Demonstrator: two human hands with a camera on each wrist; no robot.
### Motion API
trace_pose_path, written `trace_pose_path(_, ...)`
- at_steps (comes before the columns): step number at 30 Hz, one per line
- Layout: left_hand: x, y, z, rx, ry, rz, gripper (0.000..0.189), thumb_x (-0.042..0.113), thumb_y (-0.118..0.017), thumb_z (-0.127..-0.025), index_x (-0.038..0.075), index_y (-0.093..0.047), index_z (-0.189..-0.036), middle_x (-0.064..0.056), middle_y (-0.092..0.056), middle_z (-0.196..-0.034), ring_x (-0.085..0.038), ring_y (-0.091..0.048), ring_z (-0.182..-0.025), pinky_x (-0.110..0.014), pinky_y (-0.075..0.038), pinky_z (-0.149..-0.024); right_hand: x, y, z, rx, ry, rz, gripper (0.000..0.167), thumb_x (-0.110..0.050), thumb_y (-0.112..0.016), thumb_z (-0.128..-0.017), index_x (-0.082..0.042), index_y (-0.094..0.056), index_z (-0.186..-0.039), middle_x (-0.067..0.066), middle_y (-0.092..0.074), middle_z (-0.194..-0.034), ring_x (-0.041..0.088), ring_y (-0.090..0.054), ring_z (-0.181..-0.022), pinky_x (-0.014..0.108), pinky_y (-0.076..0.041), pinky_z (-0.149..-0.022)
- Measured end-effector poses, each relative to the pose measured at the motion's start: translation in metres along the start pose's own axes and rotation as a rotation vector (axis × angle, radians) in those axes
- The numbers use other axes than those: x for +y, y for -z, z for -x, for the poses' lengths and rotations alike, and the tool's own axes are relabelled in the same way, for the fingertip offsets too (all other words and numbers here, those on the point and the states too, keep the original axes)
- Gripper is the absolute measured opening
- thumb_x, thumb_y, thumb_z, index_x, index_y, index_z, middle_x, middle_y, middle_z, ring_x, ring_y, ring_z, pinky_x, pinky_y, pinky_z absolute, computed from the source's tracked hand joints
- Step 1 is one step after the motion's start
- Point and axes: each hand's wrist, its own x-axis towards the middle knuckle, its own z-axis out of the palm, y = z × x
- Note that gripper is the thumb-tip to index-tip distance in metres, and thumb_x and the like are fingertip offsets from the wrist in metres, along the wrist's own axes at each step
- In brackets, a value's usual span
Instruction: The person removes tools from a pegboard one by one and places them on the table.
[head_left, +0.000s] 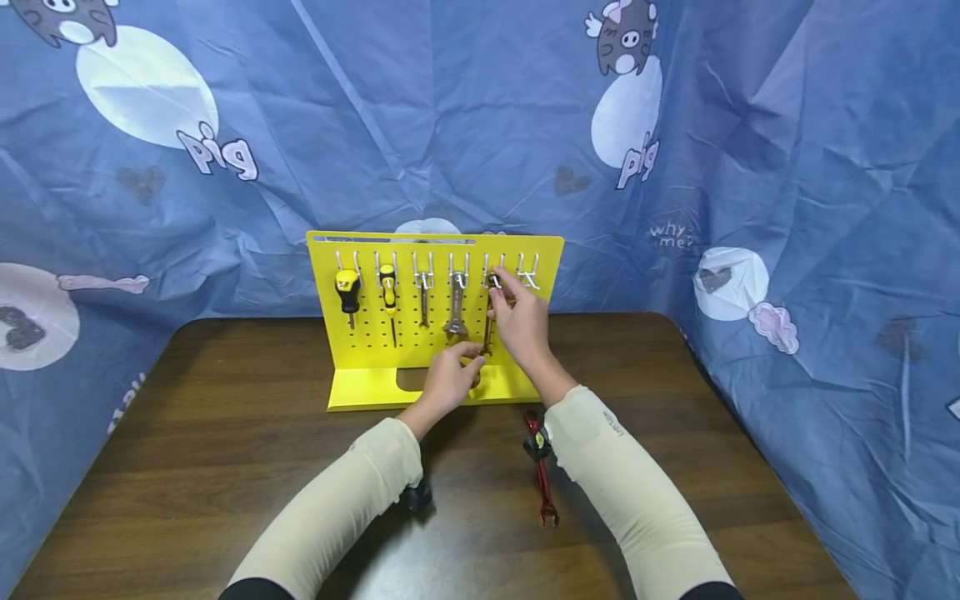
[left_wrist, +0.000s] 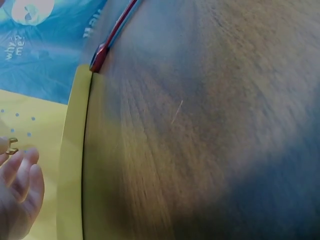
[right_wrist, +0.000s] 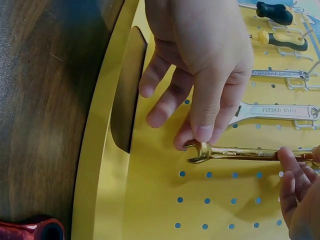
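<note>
Left hand [head_left: 450, 377], fingers pinching, steadies the forked end of a gold wrench [right_wrist: 240, 152] against a yellow board [head_left: 363, 390]; right hand [head_left: 522, 323] pinches its upper end near a hook [head_left: 486, 263]. Whether it is seated is hard to tell. Holding it upright should help. Polished metal gleams before perforated sheet; a red wrench [head_left: 545, 485] lies on the wood-grained worktop [head_left: 262, 467].

Before me a dark wooden table [head_left: 187, 467], blue curtain [head_left: 487, 125] behind the table and beside it, printed pig [head_left: 627, 40] above its far right corner
</note>
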Motion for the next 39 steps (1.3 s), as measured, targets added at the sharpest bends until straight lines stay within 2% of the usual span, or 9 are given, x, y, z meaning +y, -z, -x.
trace_pose_path(6, 0.002, -0.005, -0.002, 0.001, -0.014, -0.023, 0.022, 0.014, -0.066, -0.099, 0.002, -0.072, -0.116, -0.014, -0.073, -0.094, -0.025, -0.066, -0.062, -0.026, -0.046, -0.048, 0.0, 0.005, -0.002, 0.006, -0.006, 0.012, 0.031, -0.009, -0.063, -0.1, -0.012, -0.068, -0.131, 0.013, -0.076, -0.092, 0.02, -0.071, -0.062, 0.024, -0.051, -0.05)
trace_pose_path(10, 0.004, -0.005, -0.002, 0.01, -0.027, -0.047, 0.02, 0.015, -0.066, -0.099, 0.003, -0.074, -0.113, -0.015, -0.074, -0.092, -0.022, -0.066, -0.064, -0.026, -0.045, -0.048, -0.001, 0.006, -0.003, 0.01, -0.001, -0.022, 0.03, -0.007, -0.063, -0.099, -0.011, -0.07, -0.128, 0.015, -0.076, -0.096, 0.024, -0.071, -0.062, 0.025, -0.054, -0.053)
trace_pose_path(17, 0.004, -0.003, 0.005, 0.013, -0.053, -0.048, 0.019, 0.013, -0.066, -0.099, 0.002, -0.074, -0.112, -0.013, -0.074, -0.094, -0.02, -0.068, -0.066, -0.027, -0.048, -0.05, 0.001, 0.005, 0.001, 0.011, -0.065, -0.183, 0.03, -0.003, -0.063, -0.098, -0.01, -0.071, -0.126, 0.016, -0.074, -0.101, 0.023, -0.071, -0.064, 0.045, -0.059, -0.064)
trace_pose_path(19, 0.004, -0.003, 0.006, 0.017, -0.063, -0.044, 0.019, 0.013, -0.067, -0.098, 0.001, -0.074, -0.111, -0.011, -0.074, -0.096, -0.018, -0.068, -0.067, -0.027, -0.049, -0.052, 0.002, 0.006, 0.001, 0.013, -0.083, -0.228, 0.03, -0.002, -0.064, -0.098, -0.01, -0.072, -0.126, 0.017, -0.073, -0.1, 0.025, -0.07, -0.064, 0.047, -0.059, -0.065)
trace_pose_path(27, 0.005, -0.003, 0.01, 0.027, -0.096, -0.043, 0.018, 0.011, -0.068, -0.097, 0.0, -0.074, -0.109, -0.011, -0.074, -0.097, -0.013, -0.068, -0.067, -0.027, -0.053, -0.056, 0.001, 0.012, 0.003, 0.005, -0.103, -0.297, 0.028, -0.004, -0.068, -0.096, -0.008, -0.073, -0.123, 0.018, -0.073, -0.097, 0.037, -0.068, -0.065, 0.025, -0.056, -0.056)
trace_pose_path(30, 0.006, -0.004, 0.012, 0.016, -0.103, -0.032, 0.017, 0.009, -0.069, -0.097, -0.001, -0.074, -0.108, -0.011, -0.075, -0.097, -0.014, -0.069, -0.068, -0.028, -0.055, -0.059, 0.002, 0.013, 0.004, 0.006, -0.096, -0.29, 0.027, -0.005, -0.069, -0.096, -0.009, -0.074, -0.122, 0.016, -0.074, -0.095, 0.031, -0.067, -0.063, 0.032, -0.058, -0.057)
trace_pose_path(34, 0.007, -0.006, 0.015, -0.003, -0.103, -0.011, 0.015, 0.008, -0.068, -0.097, -0.001, -0.074, -0.107, -0.011, -0.075, -0.095, -0.017, -0.07, -0.069, -0.029, -0.057, -0.061, 0.005, 0.015, 0.005, 0.006, -0.083, -0.283, 0.026, -0.005, -0.069, -0.096, -0.008, -0.074, -0.121, 0.015, -0.074, -0.093, 0.036, -0.067, -0.063, 0.049, -0.058, -0.062)
trace_pose_path(37, 0.009, -0.005, 0.017, -0.013, -0.1, -0.009, 0.015, 0.009, -0.068, -0.097, -0.001, -0.074, -0.107, -0.01, -0.075, -0.094, -0.017, -0.07, -0.07, -0.028, -0.057, -0.061, 0.004, 0.016, 0.005, 0.001, -0.074, -0.278, 0.026, -0.005, -0.069, -0.095, -0.008, -0.074, -0.121, 0.015, -0.074, -0.091, 0.04, -0.066, -0.064, 0.051, -0.058, -0.061)
trace_pose_path(39, 0.009, -0.004, 0.017, -0.014, -0.101, -0.015, 0.016, 0.009, -0.068, -0.097, -0.001, -0.075, -0.107, -0.01, -0.075, -0.093, -0.016, -0.07, -0.068, -0.028, -0.056, -0.06, 0.002, 0.017, 0.004, -0.003, -0.065, -0.266, 0.026, -0.005, -0.07, -0.095, -0.007, -0.074, -0.12, 0.015, -0.074, -0.09, 0.033, -0.066, -0.06, 0.047, -0.058, -0.059)
